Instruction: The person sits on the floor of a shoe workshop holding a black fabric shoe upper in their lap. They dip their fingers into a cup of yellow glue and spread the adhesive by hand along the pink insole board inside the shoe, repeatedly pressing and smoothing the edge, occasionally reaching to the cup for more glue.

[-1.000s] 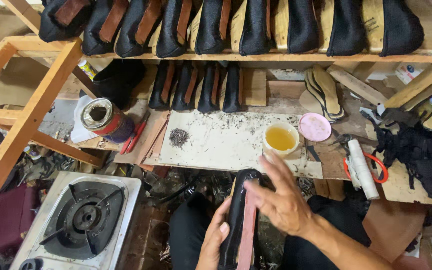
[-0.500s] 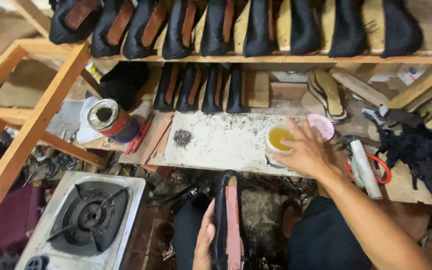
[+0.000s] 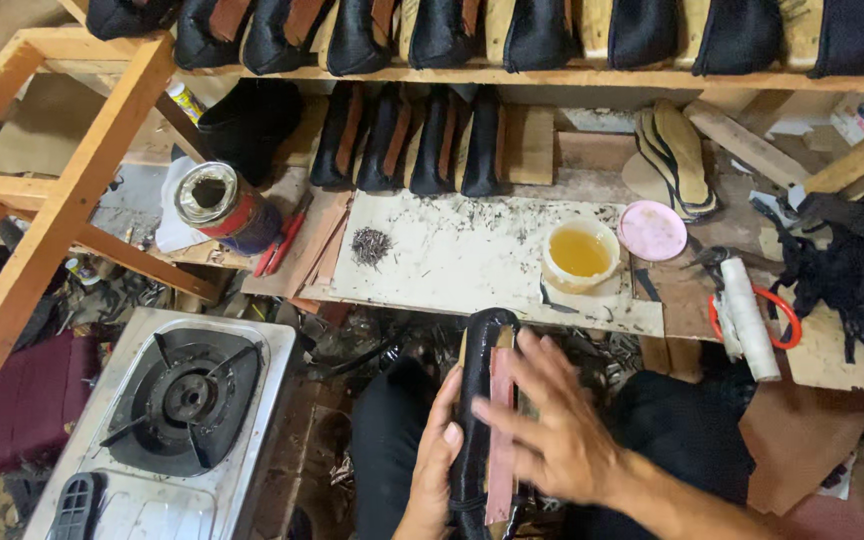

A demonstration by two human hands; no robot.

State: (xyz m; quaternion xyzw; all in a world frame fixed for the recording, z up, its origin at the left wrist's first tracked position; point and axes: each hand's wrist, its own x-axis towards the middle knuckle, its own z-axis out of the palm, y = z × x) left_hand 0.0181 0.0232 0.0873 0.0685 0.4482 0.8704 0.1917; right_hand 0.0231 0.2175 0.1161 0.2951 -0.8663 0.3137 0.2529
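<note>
A black shoe upper on a last [image 3: 477, 400], with a reddish-brown insole strip facing up, stands in my lap. My left hand [image 3: 434, 465] grips its left side from below. My right hand [image 3: 552, 425] lies over the strip with fingers spread, fingertips touching the insole. A small white tub of yellow glue [image 3: 580, 254] sits on the white work board [image 3: 452, 265] just beyond the shoe, with its pink lid [image 3: 652, 230] beside it on the right.
A gas stove [image 3: 177, 420] stands at lower left. A tin can [image 3: 222, 205], a pile of small nails [image 3: 370, 245], and a white roll with red-handled tool [image 3: 749, 318] lie on the bench. Black shoes line the wooden shelves [image 3: 552, 75]. A wooden frame [image 3: 42, 200] stands left.
My right hand went out to the glue tub and has come back onto the shoe's insole. The left hand kept holding the shoe.
</note>
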